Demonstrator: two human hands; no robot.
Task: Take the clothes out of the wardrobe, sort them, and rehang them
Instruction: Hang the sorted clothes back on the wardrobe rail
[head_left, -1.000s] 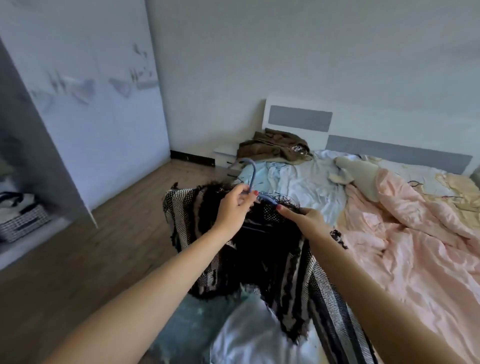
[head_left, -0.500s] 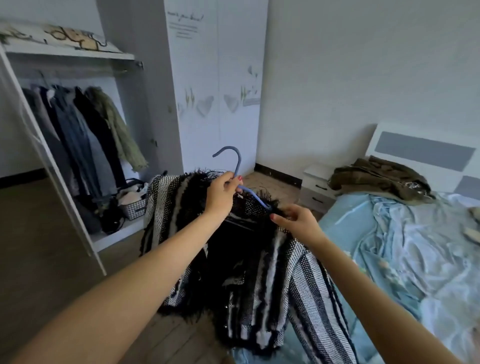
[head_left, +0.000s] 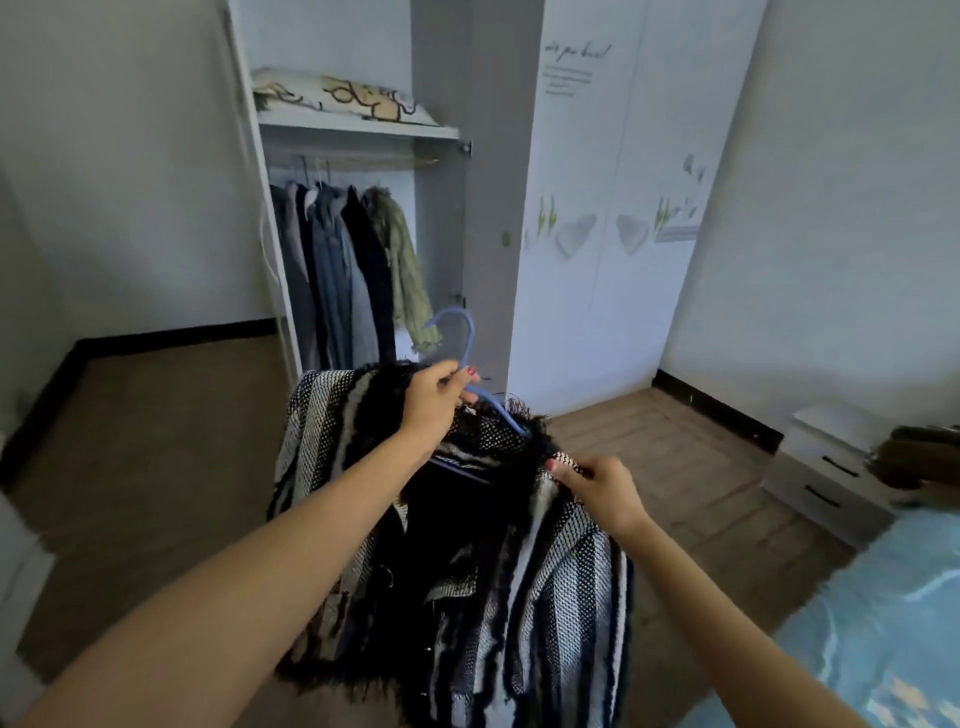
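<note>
A black-and-white striped fringed jacket (head_left: 545, 613) hangs on a blue hanger (head_left: 467, 343) in front of me. My left hand (head_left: 434, 400) grips the hanger at the base of its hook. My right hand (head_left: 597, 488) pinches the jacket's right shoulder edge. Straight ahead stands the open wardrobe (head_left: 441, 218), with several dark coats (head_left: 337, 270) and an olive green garment (head_left: 405, 260) hanging from its rail. The hanger's hook sits below the rail, in front of the open section.
A patterned pillow (head_left: 343, 98) lies on the wardrobe's top shelf. The white wardrobe doors (head_left: 608, 208) to the right are closed. A white nightstand (head_left: 826, 467) with brown clothing (head_left: 919, 457) stands at the right; the blue bed sheet (head_left: 883, 623) fills the lower right. Wooden floor (head_left: 156, 467) lies on the left.
My view has swung left from the bed to face the open wardrobe. Both hands have carried the jacket on its hanger toward it, and my right hand slid down to the shoulder edge.
</note>
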